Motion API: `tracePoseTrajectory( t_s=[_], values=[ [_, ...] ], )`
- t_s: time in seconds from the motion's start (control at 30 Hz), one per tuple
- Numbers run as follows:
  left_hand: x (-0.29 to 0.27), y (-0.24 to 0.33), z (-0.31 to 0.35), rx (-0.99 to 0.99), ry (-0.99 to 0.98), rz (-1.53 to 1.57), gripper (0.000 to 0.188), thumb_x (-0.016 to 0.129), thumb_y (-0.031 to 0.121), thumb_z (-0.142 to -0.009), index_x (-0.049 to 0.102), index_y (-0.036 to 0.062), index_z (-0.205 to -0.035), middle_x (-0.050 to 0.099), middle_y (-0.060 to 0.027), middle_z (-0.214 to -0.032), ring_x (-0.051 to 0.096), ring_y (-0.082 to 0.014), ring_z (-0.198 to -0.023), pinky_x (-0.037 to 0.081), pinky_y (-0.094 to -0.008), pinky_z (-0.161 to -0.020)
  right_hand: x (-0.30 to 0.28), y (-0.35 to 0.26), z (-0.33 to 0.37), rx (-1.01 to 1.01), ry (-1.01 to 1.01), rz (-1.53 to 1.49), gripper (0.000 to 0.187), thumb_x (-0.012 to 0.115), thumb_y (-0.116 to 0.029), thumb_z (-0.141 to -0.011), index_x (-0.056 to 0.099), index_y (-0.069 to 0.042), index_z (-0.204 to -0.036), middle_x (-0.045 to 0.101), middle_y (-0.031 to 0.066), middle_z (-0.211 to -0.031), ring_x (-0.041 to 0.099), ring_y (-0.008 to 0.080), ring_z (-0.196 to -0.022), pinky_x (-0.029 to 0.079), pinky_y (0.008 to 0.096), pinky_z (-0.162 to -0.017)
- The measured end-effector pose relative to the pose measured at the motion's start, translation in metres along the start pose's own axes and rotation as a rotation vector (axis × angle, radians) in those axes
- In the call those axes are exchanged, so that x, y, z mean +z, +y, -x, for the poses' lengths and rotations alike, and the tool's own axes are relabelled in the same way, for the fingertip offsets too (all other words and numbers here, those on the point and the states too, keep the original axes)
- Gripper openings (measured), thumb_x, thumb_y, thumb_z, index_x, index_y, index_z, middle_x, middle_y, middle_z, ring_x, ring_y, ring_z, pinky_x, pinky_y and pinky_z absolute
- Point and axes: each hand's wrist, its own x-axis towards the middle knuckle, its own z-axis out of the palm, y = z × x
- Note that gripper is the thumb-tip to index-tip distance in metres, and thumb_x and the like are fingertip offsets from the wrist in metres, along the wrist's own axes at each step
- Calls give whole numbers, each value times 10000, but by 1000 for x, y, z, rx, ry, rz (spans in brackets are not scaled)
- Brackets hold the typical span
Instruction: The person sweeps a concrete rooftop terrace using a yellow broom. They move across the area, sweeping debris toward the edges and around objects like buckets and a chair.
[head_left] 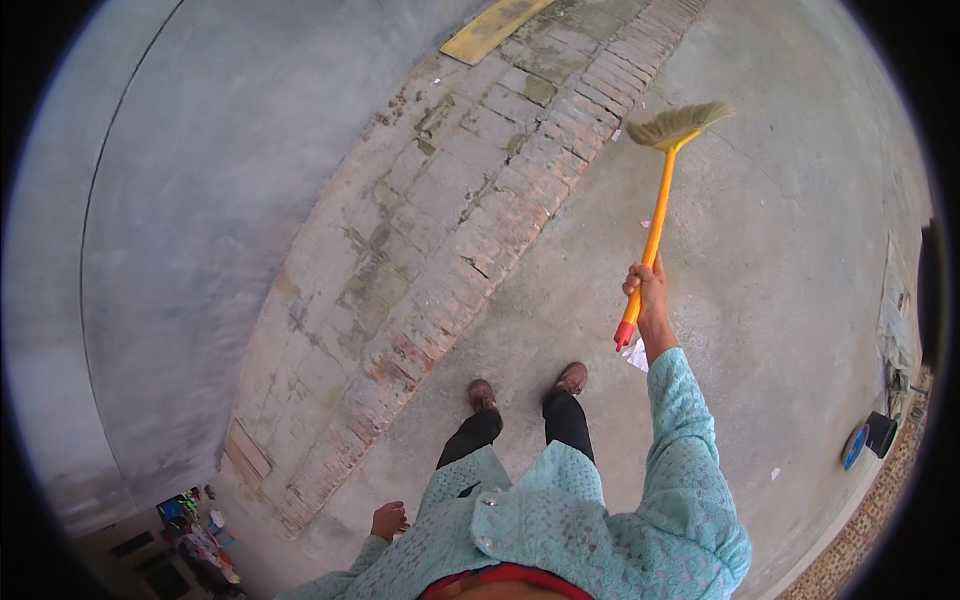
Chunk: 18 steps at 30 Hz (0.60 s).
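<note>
My right hand [650,287] is wrapped round the orange handle of a broom [655,225], near its red end cap. The broom points away from me, its fan of pale bristles [680,122] over the grey floor beside a brick edge. Whether the bristles touch the floor I cannot tell. Low at my left side hangs my left hand [389,520], its fingers curled in; a small pale bit shows by the fingers, too small to name. A white scrap of paper [637,353] lies on the floor, partly behind my right wrist.
A raised brick ledge [480,265] runs diagonally along the grey wall [210,200] on the left. A yellowish board [490,30] rests at its far end. Right of me are a blue round object [854,446] and a dark container [881,434]. Clutter [200,535] stands lower left.
</note>
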Motion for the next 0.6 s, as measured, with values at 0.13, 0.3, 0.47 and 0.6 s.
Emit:
tracePoseTrajectory(
  t_s=[0.13, 0.3, 0.47, 0.6],
  values=[
    [8, -27, -5, 16, 40, 96, 313, 488, 150, -741, 523, 26, -1026, 556, -114, -764, 560, -185, -563, 473, -297, -510, -15, 47, 18, 220, 52, 42, 496, 411, 35, -733, 284, -130, -1184, 399, 25, -606, 382, 83, -421, 340, 197, -355],
    [23, -77, -21, 37, -73, -143, 266, 475, 160, -767, 549, 17, -979, 576, -80, -880, 579, -137, -610, 478, -263, -563, -33, 37, -53, 133, 16, 54, 581, 409, 46, -727, 202, -119, -1244, 414, 39, -602, 400, 94, -416, 352, 214, -347],
    [19, -43, -4, 273, -58, -520, 254, 455, 156, -785, 550, 19, -977, 579, -64, -902, 582, -123, -619, 477, -249, -557, -32, -22, -106, -143, 2, 68, 543, 396, 46, -730, 203, -123, -1208, 414, 33, -644, 396, 81, -434, 357, 204, -364],
    [21, 4, -1, 4, -37, -188, 286, 499, 171, -754, 538, 33, -1002, 570, -99, -771, 560, -163, -580, 465, -283, -495, -17, -45, -60, -145, 43, 42, 596, 389, 44, -733, 155, -177, -1234, 377, 14, -632, 376, 61, -449, 344, 186, -377]
  ],
)
